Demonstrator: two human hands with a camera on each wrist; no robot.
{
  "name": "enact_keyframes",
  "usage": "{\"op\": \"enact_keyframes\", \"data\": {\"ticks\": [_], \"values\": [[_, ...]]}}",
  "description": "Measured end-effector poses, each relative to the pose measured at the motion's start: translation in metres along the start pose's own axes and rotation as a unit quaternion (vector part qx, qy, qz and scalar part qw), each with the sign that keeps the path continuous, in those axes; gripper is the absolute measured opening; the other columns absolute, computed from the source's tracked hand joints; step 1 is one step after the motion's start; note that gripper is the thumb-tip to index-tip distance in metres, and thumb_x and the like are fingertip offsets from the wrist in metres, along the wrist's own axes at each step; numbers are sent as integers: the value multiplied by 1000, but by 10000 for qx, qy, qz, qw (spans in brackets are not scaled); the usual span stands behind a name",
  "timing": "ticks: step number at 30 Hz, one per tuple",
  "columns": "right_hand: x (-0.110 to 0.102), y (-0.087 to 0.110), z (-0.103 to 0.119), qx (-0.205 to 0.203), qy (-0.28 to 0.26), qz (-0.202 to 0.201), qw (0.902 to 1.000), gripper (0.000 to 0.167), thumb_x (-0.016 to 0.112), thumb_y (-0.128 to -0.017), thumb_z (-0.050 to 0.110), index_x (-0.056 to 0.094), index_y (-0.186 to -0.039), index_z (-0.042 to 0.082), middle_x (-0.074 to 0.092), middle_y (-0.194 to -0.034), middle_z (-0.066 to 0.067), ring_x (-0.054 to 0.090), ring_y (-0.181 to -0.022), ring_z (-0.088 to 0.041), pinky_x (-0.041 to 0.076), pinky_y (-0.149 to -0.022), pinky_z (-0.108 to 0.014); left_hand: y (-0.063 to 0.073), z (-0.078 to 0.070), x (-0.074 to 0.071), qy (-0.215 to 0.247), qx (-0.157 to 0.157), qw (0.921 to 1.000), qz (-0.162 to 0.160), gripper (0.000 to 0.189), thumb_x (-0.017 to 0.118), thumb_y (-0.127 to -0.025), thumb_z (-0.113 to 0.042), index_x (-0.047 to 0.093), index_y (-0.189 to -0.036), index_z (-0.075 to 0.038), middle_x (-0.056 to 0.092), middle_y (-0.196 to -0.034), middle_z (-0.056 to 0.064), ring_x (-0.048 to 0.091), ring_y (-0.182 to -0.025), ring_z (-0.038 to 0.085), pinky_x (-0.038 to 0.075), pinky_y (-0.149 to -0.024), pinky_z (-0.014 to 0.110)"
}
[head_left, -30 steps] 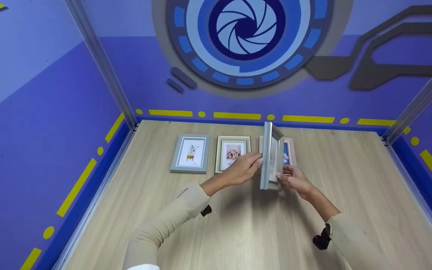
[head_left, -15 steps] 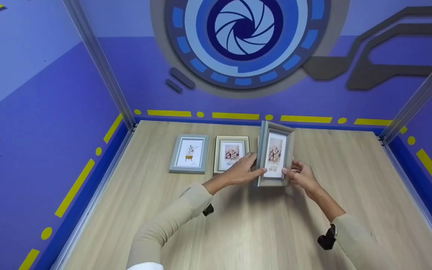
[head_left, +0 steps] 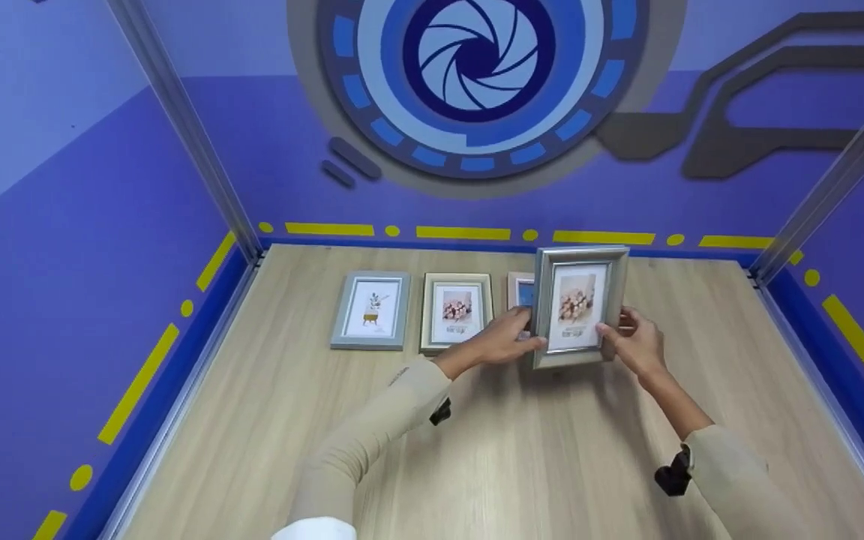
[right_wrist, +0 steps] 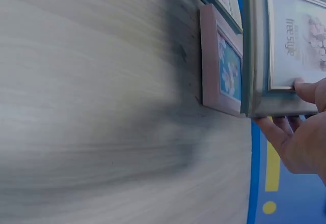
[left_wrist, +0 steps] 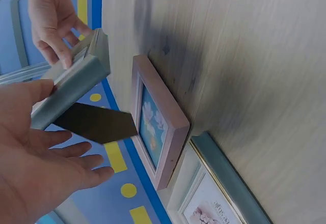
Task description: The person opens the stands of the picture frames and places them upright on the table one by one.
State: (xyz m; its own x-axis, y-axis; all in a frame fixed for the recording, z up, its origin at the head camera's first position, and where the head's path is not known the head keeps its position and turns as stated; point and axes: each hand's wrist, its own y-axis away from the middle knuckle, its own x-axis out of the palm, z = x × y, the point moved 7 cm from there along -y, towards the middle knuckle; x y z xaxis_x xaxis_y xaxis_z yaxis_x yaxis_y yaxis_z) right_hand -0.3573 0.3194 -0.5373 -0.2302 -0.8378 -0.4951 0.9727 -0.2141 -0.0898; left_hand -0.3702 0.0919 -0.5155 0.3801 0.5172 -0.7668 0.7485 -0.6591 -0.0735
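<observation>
A silver-grey picture frame (head_left: 580, 304) with a rose picture stands tilted up above the table in the head view. My right hand (head_left: 638, 343) pinches its right side, thumb on the front and fingers behind. At its left edge is my left hand (head_left: 505, 337), the thumb touching the frame. In the left wrist view, the fingers (left_wrist: 84, 165) spread out fairly straight, apart from the frame. A dark stand flap (left_wrist: 97, 124) sticks out from its back. Behind it, a pink frame (left_wrist: 160, 124) with a blue flower picture lies partly hidden in the head view.
Left of the held frame, a gold-edged frame (head_left: 457, 307) and a grey-blue frame (head_left: 370, 310) lie face up in a row on the wooden table (head_left: 477, 465). Blue-purple walls (head_left: 214, 150) bound the table at the back and sides.
The held frame has turned from edge-on to face me and moved slightly right. Both hands moved right with it. More of the pink frame's left side shows than half a second ago.
</observation>
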Motion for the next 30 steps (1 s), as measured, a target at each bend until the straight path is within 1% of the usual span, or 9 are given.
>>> {"op": "enact_keyframes", "data": {"ticks": [3, 6, 11, 15, 17, 20, 22, 26, 30], "values": [[-12, -1, -1, -72, 87, -379, 9992, 49, 71, -95, 8, 55, -137, -10, 64, -126, -33, 65, -115, -43, 40, -71, 0, -12, -1, 8, -319, 56, 9994, -115, 44, 58, -103, -25, 55, -136, 4, 62, -135, 20, 61, -125, 31, 49, -108, 35], [-20, -1, -4, -92, 152, -635, 9978, 49, 70, -95, 7, 53, -137, -10, 63, -127, -33, 65, -115, -44, 37, -70, 2, -23, 0, 15, -447, -71, 9986, -276, 39, 59, -102, -23, 59, -128, 6, 67, -126, 21, 65, -118, 30, 52, -103, 34], [-32, -1, -14, -27, 244, -1162, 9929, 48, 70, -94, 8, 54, -137, -7, 65, -127, -30, 67, -113, -42, 35, -70, 3, -38, 2, 25, 99, -497, 9974, -510, 40, 58, -102, -18, 56, -134, 5, 69, -124, 20, 67, -116, 29, 54, -98, 31], [-41, -1, -23, 39, 337, -1628, 9861, 47, 71, -94, 12, 56, -136, -5, 66, -127, -27, 68, -111, -39, 35, -73, -3, -51, -3, 30, 686, -438, 9936, -783, 40, 59, -99, -8, 55, -136, 5, 70, -122, 19, 68, -109, 24, 54, -91, 23], [-46, -2, -28, 71, 348, -1805, 9829, 48, 70, -95, 13, 55, -137, -5, 66, -128, -27, 68, -112, -39, 40, -78, -11, -57, -6, 34, 904, -359, 9917, -839, 40, 59, -97, -4, 55, -136, 5, 70, -120, 19, 68, -106, 24, 53, -89, 21], [-53, -3, -35, 160, 290, -2032, 9786, 49, 69, -96, 13, 53, -138, -5, 64, -129, -26, 67, -114, -39, 45, -86, -27, -65, -11, 41, 1115, -349, 9899, -808, 47, 60, -95, -2, 50, -140, 4, 68, -126, 20, 68, -110, 27, 52, -92, 21], [-57, -5, -42, 223, 196, -2187, 9753, 49, 67, -97, 14, 52, -139, -6, 63, -131, -28, 65, -116, -40, 46, -91, -37, -69, -13, 48, 1436, -413, 9864, -682, 54, 59, -95, -1, 43, -146, 2, 64, -135, 21, 67, -117, 31, 52, -95, 23], [-61, -8, -56, 262, -52, -2464, 9688, 48, 65, -98, 12, 50, -140, -6, 60, -133, -27, 62, -119, -38, 45, -98, -42, -78, -14, 65, 1934, -620, 9781, -459, 62, 58, -96, 1, 35, -153, -3, 55, -147, 20, 62, -127, 31, 53, -98, 26], [-63, -8, -71, 294, -161, -2550, 9664, 47, 63, -99, 10, 48, -140, -6, 58, -135, -26, 59, -121, -36, 45, -103, -46, -87, -13, 83, 2218, -800, 9712, -342, 69, 59, -92, 4, 32, -155, -5, 54, -147, 22, 58, -133, 32, 51, -100, 25]]}}
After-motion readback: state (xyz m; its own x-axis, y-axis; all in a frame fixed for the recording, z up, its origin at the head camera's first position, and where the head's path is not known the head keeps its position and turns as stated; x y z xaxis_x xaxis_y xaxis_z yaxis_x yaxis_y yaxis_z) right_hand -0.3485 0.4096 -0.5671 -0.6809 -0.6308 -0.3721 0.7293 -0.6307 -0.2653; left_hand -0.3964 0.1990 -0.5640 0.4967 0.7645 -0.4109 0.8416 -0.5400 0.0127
